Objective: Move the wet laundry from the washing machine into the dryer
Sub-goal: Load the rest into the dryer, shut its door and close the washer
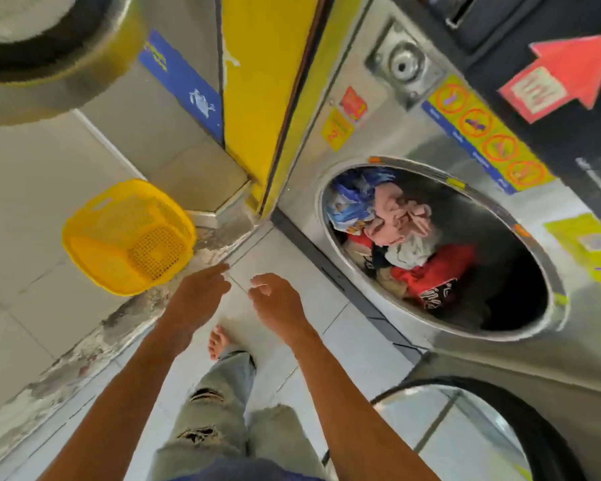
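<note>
Red, pink, white and blue wet laundry (406, 234) lies heaped inside the drum of the washing machine (389, 126), filling the left and middle of the round opening, while the right part of the drum is dark. A red garment with dark print sits lowest in the heap, a pink one above it, and a blue and white piece at the far left edge. The steel front of the machine carries a strip of yellow warning stickers (483, 133) above the opening and a large red arrow sticker (562, 74) on the dark panel higher up. Its glass door (465, 428) stands swung open at the lower right. Both hands reach forward over the tiled floor (292, 248), just left of the opening and touching nothing: the left hand (202, 289) has its fingers extended and relaxed, and the right hand (275, 300) is loosely curled and holds nothing. A yellow plastic laundry basket (129, 237) rests on the floor to the left, beside a yellow pillar (257, 81). Below the arms show torn pale jeans (219, 411) and a bare foot (217, 341). Another round machine door (42, 39) shows blurred at the upper left.
</note>
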`<action>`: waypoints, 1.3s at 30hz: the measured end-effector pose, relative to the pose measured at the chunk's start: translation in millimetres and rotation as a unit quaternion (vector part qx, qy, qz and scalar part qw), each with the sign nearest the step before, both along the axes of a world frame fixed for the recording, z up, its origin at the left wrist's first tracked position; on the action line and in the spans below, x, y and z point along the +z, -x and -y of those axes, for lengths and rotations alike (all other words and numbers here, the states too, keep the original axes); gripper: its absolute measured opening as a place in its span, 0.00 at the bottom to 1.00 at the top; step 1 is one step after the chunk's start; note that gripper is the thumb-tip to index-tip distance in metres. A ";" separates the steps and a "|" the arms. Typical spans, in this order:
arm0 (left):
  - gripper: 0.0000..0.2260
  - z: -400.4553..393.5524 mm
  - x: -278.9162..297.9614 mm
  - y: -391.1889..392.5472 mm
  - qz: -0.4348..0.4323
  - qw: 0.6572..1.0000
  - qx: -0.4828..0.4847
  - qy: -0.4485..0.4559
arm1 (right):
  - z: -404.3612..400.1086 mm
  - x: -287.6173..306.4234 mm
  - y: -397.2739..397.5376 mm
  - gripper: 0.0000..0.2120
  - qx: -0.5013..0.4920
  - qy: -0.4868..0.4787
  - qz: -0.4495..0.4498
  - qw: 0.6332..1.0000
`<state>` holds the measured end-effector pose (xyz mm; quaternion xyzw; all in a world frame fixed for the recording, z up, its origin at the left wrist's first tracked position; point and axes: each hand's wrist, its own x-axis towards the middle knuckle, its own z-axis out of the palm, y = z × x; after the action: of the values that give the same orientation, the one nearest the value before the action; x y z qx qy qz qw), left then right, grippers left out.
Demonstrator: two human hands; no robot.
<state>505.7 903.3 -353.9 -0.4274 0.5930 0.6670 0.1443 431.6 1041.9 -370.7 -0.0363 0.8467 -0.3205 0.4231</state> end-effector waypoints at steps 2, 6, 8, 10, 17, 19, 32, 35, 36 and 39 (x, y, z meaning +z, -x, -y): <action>0.13 -28.1 -0.5 8.4 -0.002 0.999 -0.041 0.002 | -37.5 15.7 5.8 0.14 -0.027 -0.009 -0.037 0.999; 0.24 -104.4 18.3 17.2 -0.009 0.981 -0.192 0.008 | -122.9 48.0 2.6 0.15 -0.097 -0.038 -0.103 0.989; 0.28 -146.8 29.1 11.6 -0.021 0.965 -0.261 -0.001 | -168.4 69.2 -14.1 0.12 -0.184 -0.025 -0.122 0.975; 0.23 -188.3 38.3 -0.9 -0.026 0.947 -0.320 -0.001 | -211.2 99.0 -42.9 0.07 -0.238 -0.019 -0.161 0.958; 0.15 -322.5 83.7 -91.1 -0.065 0.868 -0.493 0.005 | -343.8 171.6 -182.9 0.11 -0.402 -0.057 -0.318 0.857; 0.17 -351.8 98.3 -120.3 -0.073 0.834 -0.546 0.008 | -372.0 172.7 -218.3 0.10 -0.420 -0.131 -0.387 0.811; 0.26 -414.7 124.8 -197.1 -0.064 0.761 -0.644 0.044 | -439.1 152.9 -295.5 0.26 -0.510 -0.029 -0.119 0.851; 0.26 -401.7 125.2 -201.1 -0.053 0.768 -0.636 0.051 | -445.4 159.8 -283.7 0.24 -0.468 -0.036 -0.073 0.880; 0.26 -397.6 124.6 -202.2 -0.053 0.772 -0.631 0.055 | -442.8 162.5 -279.3 0.23 -0.450 -0.041 -0.066 0.889; 0.25 -384.1 125.8 -202.4 -0.070 0.782 -0.615 0.074 | -426.8 160.5 -263.1 0.23 -0.422 -0.056 -0.050 0.903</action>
<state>708.1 1287.5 -228.1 0.0669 0.7859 0.4189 0.4500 694.7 1468.7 -210.2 0.3327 0.8193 -0.4186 0.2068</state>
